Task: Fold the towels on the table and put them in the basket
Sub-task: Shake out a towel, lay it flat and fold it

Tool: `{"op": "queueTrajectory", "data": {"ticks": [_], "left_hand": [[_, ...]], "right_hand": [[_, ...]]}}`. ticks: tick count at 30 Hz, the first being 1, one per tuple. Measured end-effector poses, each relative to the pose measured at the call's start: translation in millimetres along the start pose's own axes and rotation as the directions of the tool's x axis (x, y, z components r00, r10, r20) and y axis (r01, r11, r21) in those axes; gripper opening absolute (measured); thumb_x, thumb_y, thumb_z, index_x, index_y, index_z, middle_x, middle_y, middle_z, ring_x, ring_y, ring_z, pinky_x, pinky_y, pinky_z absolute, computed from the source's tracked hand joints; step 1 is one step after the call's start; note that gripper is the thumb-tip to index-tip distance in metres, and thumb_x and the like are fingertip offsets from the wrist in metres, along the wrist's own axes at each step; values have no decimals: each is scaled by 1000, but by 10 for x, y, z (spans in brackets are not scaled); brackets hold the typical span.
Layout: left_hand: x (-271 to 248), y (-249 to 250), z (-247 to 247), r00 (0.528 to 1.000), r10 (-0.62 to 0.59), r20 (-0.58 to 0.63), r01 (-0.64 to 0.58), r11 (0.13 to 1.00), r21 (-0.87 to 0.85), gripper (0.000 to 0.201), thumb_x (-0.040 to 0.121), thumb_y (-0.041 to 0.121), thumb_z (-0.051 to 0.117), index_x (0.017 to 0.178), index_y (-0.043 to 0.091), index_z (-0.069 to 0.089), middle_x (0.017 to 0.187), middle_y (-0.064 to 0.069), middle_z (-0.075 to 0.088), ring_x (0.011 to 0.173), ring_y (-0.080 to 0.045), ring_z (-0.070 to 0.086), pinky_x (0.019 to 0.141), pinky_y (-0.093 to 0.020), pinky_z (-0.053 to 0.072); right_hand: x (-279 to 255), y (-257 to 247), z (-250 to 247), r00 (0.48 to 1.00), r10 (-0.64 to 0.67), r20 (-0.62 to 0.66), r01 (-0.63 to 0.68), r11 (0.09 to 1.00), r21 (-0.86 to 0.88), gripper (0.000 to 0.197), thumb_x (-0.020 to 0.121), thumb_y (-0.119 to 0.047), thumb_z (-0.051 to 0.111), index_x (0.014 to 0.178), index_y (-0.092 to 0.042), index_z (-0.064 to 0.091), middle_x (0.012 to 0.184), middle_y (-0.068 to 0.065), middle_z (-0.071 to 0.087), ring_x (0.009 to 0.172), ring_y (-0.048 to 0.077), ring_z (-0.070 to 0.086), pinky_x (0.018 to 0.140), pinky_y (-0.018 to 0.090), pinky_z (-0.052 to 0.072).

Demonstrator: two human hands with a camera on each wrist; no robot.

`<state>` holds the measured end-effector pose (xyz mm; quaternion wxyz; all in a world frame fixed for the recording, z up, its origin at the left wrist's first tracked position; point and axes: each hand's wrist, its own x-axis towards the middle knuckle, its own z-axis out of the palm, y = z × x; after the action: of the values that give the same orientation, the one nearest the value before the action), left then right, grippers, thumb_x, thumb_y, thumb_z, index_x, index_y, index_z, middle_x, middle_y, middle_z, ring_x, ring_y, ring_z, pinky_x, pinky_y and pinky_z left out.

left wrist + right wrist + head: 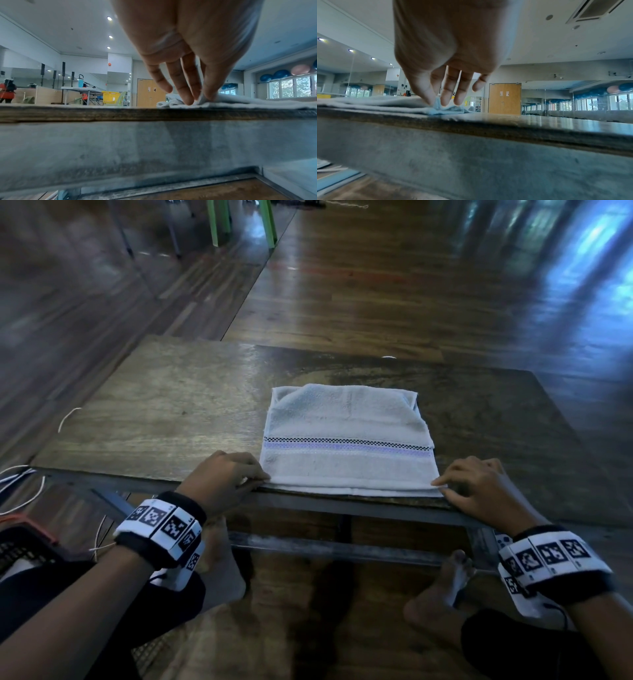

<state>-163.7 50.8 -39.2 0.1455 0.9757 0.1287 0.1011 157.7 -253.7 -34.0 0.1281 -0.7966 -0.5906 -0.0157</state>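
Worn table (pixel 171 405) (gym hall) bears towel (pixel 346 440).

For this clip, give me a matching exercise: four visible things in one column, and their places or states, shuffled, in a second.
Things:
1. towel
2. left hand
3. right hand
4. basket

Places or states:
A. pinches the towel's near right corner
B. on the floor, left of the table
C. lies folded at the table's near edge
D. pinches the towel's near left corner

Pairs: 1-C, 2-D, 3-A, 4-B
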Motion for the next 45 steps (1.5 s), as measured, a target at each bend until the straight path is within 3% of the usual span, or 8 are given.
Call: {"op": "queueTrajectory", "data": {"ticks": [8, 12, 18, 24, 31, 36, 42, 45], "left_hand": [[-34, 5, 123, 999, 45, -2, -45, 994, 96, 35, 71, 39, 72, 99, 18, 70, 93, 1, 65, 84, -19, 61, 69, -33, 47], [-25, 4, 229, 991, 92, -100, -81, 991, 111, 36, 59, 16, 86, 89, 13, 68, 84, -4, 62, 82, -13, 47, 68, -32, 45], [-52, 16, 136, 994, 11, -106, -25, 992, -125, 17, 69, 3, 78, 84, 8, 72, 81, -5, 63, 71, -22, 61, 62, -32, 52], [-141, 84, -38, 958, -116, -263, 54, 971, -232, 16, 73, 1, 75, 81, 13, 69, 81, 19, 53, 78, 10, 54, 70, -5, 43], [-188, 339, -695, 896, -97, -433, 15, 982, -190, 20, 74, 2, 75, 83, 18, 68, 82, 15, 59, 79, -5, 54, 69, -6, 41], [-284, 619, -1335, 877, -74, -475, -57, 965, -255, 30, 78, 51, 62, 88, 25, 69, 87, 19, 69, 83, 2, 61, 74, -11, 44], [-179, 777, -1797, 820, -116, -560, -63, 955, -290, 6, 76, 54, 66, 81, 51, 64, 91, 30, 66, 79, 10, 61, 74, -5, 45], [-45, 769, -1889, 823, -131, -553, -23, 965, -262, 17, 75, 42, 64, 78, 58, 61, 81, 41, 62, 78, 17, 59, 71, 2, 41]], "right_hand": [[-60, 19, 60, 994, -12, 104, 17, 999, -46, 43, 67, -38, 80, 105, -22, 68, 95, -4, 65, 87, 14, 59, 81, 33, 36], [-55, -11, 95, 995, -22, 94, 25, 999, -30, 39, 61, -30, 86, 94, -22, 67, 88, -5, 64, 84, 16, 60, 77, 34, 38], [-50, -9, 98, 995, -56, 83, 48, 995, 86, 28, 64, -17, 85, 85, -24, 68, 81, -7, 64, 77, 13, 58, 70, 35, 46], [-162, -249, -212, 995, -6, -99, 9, 1000, 29, 28, 67, -12, 82, 85, -25, 65, 86, -6, 64, 81, 14, 59, 74, 38, 44], [-245, -475, -700, 935, 31, -352, 37, 982, 184, 21, 74, -21, 74, 91, -26, 64, 101, -9, 66, 98, 11, 62, 84, 41, 47], [-370, -657, -1272, 912, 104, -398, 67, 917, 393, 32, 76, -1, 71, 92, -27, 65, 99, -17, 66, 93, -4, 62, 84, 7, 44], [-273, -873, -1814, 816, 158, -556, 122, 893, 434, 22, 77, -17, 67, 84, -37, 64, 90, -34, 65, 86, -15, 58, 79, -1, 36], [-83, -840, -1907, 790, 152, -594, 129, 905, 404, 23, 79, -12, 72, 83, -33, 63, 86, -40, 62, 83, -19, 56, 76, -2, 34]]}}
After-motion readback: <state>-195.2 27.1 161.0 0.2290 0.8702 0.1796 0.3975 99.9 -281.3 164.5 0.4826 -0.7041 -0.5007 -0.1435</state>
